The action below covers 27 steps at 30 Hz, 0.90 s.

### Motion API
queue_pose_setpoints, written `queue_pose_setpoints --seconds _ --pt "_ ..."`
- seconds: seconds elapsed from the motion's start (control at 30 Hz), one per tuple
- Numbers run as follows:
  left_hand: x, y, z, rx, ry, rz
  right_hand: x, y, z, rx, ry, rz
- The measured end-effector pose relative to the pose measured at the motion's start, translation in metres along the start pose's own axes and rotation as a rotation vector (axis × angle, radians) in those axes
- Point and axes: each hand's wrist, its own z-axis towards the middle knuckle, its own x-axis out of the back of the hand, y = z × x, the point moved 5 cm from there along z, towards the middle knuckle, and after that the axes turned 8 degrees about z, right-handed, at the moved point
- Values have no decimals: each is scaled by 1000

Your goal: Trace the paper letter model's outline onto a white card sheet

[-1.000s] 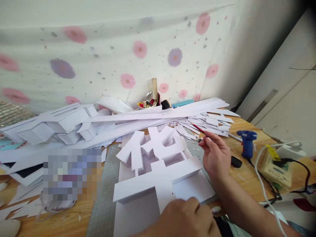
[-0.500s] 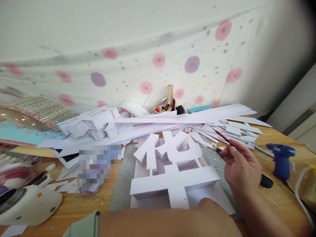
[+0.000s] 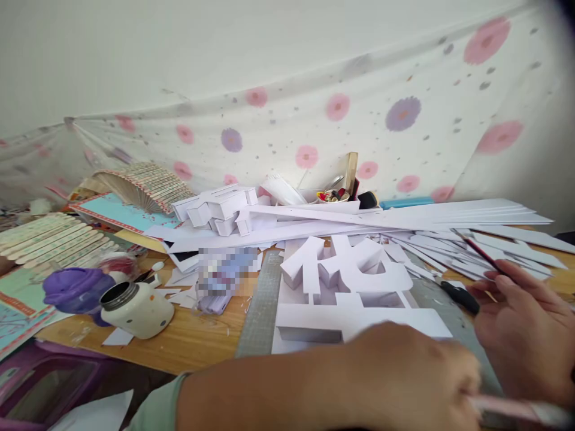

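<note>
A white three-dimensional paper character (image 3: 350, 287) lies on a grey cutting mat (image 3: 263, 305) on the wooden table. My right hand (image 3: 525, 329) rests at the mat's right side and grips a thin red-and-black pencil (image 3: 483, 254) that points up and left. My left hand (image 3: 404, 383) crosses low in front of the paper character, blurred, with a pale pink stick-like thing (image 3: 521, 410) at its fingertips. A black object (image 3: 460, 296) lies just left of my right hand.
Long white paper strips (image 3: 404, 218) and folded paper shapes (image 3: 220, 209) pile up behind the character. A cup of small tools (image 3: 335, 194) stands at the back. A white dotted jar (image 3: 135, 308), a purple lid (image 3: 76, 287) and popsicle-stick crafts (image 3: 49, 239) sit at the left.
The view has swung left, bringing the jar and stick crafts into sight and losing the blue glue gun. My left forearm has slid across the front; my right hand keeps the pencil.
</note>
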Motion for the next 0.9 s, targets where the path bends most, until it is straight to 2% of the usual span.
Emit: queue_pose_setpoints --seconds 0.03,0.1,0.13,0.17,0.2,0.27,0.33,0.4,0.43,0.53,0.6,0.63,0.73,0.8,0.9 --pt "14 -16 -19 69 91 -152 0 2 1 2 16 4" --pt "32 -66 -62 304 295 -449 -1 10 3 6 27 31" --pt "38 -98 -87 490 421 -464 -2 14 5 18 30 52" --pt "44 -128 -112 646 595 -400 -3 17 7 33 28 73" --pt "45 -154 -132 739 682 -345 -3 21 9 37 26 88" --pt "40 -196 -159 844 741 -263 -3 28 12 36 19 103" --pt "34 -217 -172 887 766 -143 -1 32 14 32 3 105" --pt "29 -215 -173 838 770 -61 1 34 14 40 -9 98" --pt "26 -209 -169 780 731 -52 2 35 13 45 -14 93" --pt "12 -182 -150 599 475 -7 3 36 13 54 -25 79" --pt "1 -171 -138 551 331 71 3 36 12 58 -29 77" --pt "-4 -168 -132 548 301 99 3 36 12 56 -29 80" --pt "-17 -162 -114 521 316 58 2 34 13 48 -36 106" --pt "-17 -155 -108 498 366 21 3 32 13 52 -35 127" --pt "4 -146 -119 544 485 61 3 27 14 71 -24 149"
